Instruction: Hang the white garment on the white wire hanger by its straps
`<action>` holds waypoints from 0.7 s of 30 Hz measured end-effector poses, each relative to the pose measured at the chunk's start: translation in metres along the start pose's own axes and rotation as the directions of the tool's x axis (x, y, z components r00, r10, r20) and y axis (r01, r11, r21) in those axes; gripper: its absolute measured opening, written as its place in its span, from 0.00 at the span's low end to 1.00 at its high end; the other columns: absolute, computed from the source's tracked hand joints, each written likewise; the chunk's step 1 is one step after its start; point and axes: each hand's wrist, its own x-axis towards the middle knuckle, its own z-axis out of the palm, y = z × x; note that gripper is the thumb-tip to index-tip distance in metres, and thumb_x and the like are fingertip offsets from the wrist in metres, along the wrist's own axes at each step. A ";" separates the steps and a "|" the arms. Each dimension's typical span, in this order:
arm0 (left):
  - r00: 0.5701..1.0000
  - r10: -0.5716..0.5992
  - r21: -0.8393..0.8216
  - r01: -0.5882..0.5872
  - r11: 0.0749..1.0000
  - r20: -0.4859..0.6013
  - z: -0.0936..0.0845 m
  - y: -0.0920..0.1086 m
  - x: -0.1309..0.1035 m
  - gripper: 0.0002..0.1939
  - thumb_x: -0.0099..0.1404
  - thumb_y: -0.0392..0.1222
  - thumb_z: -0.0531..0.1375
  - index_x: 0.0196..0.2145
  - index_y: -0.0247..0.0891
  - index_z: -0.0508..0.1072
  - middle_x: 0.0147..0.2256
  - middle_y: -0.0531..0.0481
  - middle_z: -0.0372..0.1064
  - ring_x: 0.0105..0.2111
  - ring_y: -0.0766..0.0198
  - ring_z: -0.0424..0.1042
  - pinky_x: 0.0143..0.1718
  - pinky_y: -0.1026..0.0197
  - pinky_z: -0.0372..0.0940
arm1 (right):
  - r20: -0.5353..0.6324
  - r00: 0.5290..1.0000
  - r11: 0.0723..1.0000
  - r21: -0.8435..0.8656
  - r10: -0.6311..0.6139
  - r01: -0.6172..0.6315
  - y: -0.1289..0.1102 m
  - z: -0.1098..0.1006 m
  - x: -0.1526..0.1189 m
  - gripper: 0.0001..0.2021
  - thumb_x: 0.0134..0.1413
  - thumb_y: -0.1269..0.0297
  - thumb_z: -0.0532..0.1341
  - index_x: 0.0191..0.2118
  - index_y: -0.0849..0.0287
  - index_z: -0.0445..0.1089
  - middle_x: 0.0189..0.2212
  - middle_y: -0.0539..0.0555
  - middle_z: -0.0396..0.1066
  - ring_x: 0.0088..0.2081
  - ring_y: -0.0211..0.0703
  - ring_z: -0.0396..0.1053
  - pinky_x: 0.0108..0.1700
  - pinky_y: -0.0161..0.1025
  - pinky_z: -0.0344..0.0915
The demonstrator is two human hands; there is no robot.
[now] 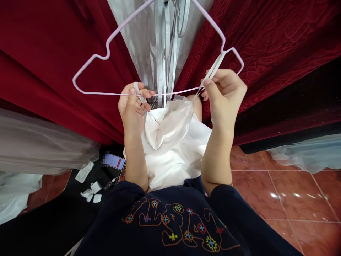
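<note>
A pale pink hanger [101, 94] spans the upper middle, its lower bar passing by both hands. White cloth with thin straps [170, 142] lies over my lap beneath it. My left hand [134, 97] pinches the bar, and a white strap loops around its fingers. On the other side, a strap [217, 65] hangs from the hanger's right notch down to the cloth. My right hand [218, 85] is closed on that strap near the right part of the bar.
Red curtains hang on both sides, around a grey-white central area with white hangers [166, 46]. A phone [115, 161], a white charger [96, 187] and small white items lie on a black surface at lower left. Red tiles [293, 199] cover the floor.
</note>
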 end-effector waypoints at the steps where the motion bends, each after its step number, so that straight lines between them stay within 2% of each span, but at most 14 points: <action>1: 1.000 0.002 -0.011 -0.002 1.000 0.003 0.000 0.000 0.000 0.18 0.74 0.64 0.69 0.44 0.47 0.78 0.35 0.45 0.78 0.46 0.51 0.82 0.26 0.59 0.69 | -0.044 0.999 1.000 -0.006 0.004 -0.005 -0.002 0.001 -0.001 0.23 0.66 0.32 0.64 0.48 0.46 0.74 0.39 0.54 0.79 0.31 0.42 0.68 0.34 0.49 0.69; 3: 1.000 0.006 -0.016 -0.006 1.000 0.007 0.001 0.000 0.000 0.18 0.74 0.63 0.69 0.44 0.46 0.79 0.35 0.45 0.78 0.45 0.52 0.83 0.26 0.60 0.68 | -0.112 0.994 1.000 -0.010 0.017 -0.018 -0.005 0.002 -0.004 0.21 0.67 0.33 0.64 0.47 0.45 0.74 0.37 0.54 0.79 0.29 0.40 0.66 0.32 0.50 0.67; 5: 1.000 0.008 -0.006 -0.007 1.000 0.011 0.001 0.000 0.000 0.18 0.75 0.63 0.68 0.44 0.46 0.79 0.35 0.45 0.78 0.45 0.52 0.83 0.25 0.60 0.67 | -0.128 0.991 1.000 -0.011 0.025 -0.026 -0.009 0.000 -0.006 0.19 0.66 0.34 0.65 0.45 0.43 0.74 0.37 0.54 0.80 0.29 0.41 0.66 0.33 0.51 0.68; 9: 1.000 -0.008 -0.001 0.008 1.000 0.016 0.001 0.000 0.000 0.18 0.74 0.63 0.68 0.45 0.47 0.79 0.35 0.46 0.78 0.45 0.53 0.82 0.25 0.61 0.66 | -0.038 0.998 0.999 0.003 0.044 -0.044 -0.026 -0.003 -0.006 0.20 0.63 0.35 0.69 0.39 0.46 0.75 0.33 0.53 0.79 0.26 0.40 0.63 0.29 0.49 0.63; 12: 0.999 -0.024 -0.011 0.025 1.000 0.038 0.000 0.001 0.000 0.19 0.74 0.64 0.69 0.45 0.47 0.79 0.35 0.46 0.78 0.45 0.53 0.82 0.24 0.61 0.66 | 0.005 1.000 0.998 0.060 -0.011 0.011 -0.041 -0.002 0.004 0.17 0.63 0.42 0.71 0.43 0.49 0.79 0.33 0.53 0.78 0.24 0.37 0.59 0.26 0.45 0.58; 14: 0.998 -0.033 -0.031 0.035 0.999 0.057 -0.002 0.000 0.001 0.18 0.74 0.64 0.69 0.46 0.47 0.80 0.34 0.46 0.78 0.44 0.53 0.82 0.22 0.61 0.64 | -0.049 0.996 0.989 0.127 -0.075 0.080 -0.049 -0.004 0.016 0.14 0.65 0.50 0.70 0.49 0.51 0.81 0.36 0.53 0.80 0.23 0.34 0.56 0.25 0.44 0.56; 16: 0.996 -0.035 -0.051 0.039 0.998 0.079 -0.005 -0.001 0.003 0.18 0.73 0.63 0.71 0.46 0.47 0.80 0.34 0.46 0.77 0.44 0.53 0.83 0.22 0.61 0.64 | -0.162 0.981 0.969 0.205 -0.104 0.136 -0.054 -0.013 0.030 0.13 0.65 0.59 0.67 0.52 0.51 0.82 0.41 0.53 0.82 0.22 0.32 0.56 0.23 0.41 0.53; 18: 0.994 -0.044 -0.050 0.050 0.998 0.100 -0.007 -0.002 0.005 0.18 0.73 0.63 0.71 0.46 0.47 0.81 0.34 0.46 0.78 0.45 0.52 0.83 0.22 0.61 0.65 | -0.203 0.976 0.965 0.228 -0.083 0.129 -0.061 -0.028 0.041 0.16 0.64 0.62 0.63 0.54 0.47 0.83 0.50 0.49 0.83 0.25 0.31 0.65 0.24 0.39 0.57; 19: 0.993 -0.048 -0.049 0.053 0.997 0.104 -0.008 -0.002 0.005 0.19 0.73 0.64 0.71 0.47 0.47 0.81 0.34 0.46 0.78 0.46 0.51 0.83 0.22 0.60 0.66 | -0.149 0.987 0.978 0.189 -0.062 0.090 -0.064 -0.036 0.045 0.17 0.67 0.59 0.62 0.56 0.43 0.82 0.52 0.47 0.82 0.29 0.34 0.72 0.25 0.38 0.62; 21: 0.993 -0.055 -0.053 0.061 0.997 0.103 -0.009 -0.002 0.006 0.19 0.74 0.64 0.71 0.47 0.47 0.81 0.34 0.46 0.78 0.47 0.51 0.84 0.24 0.60 0.68 | 0.059 0.998 0.998 0.061 0.012 -0.015 -0.072 -0.048 0.050 0.19 0.71 0.48 0.60 0.62 0.37 0.79 0.54 0.47 0.81 0.39 0.43 0.82 0.30 0.41 0.73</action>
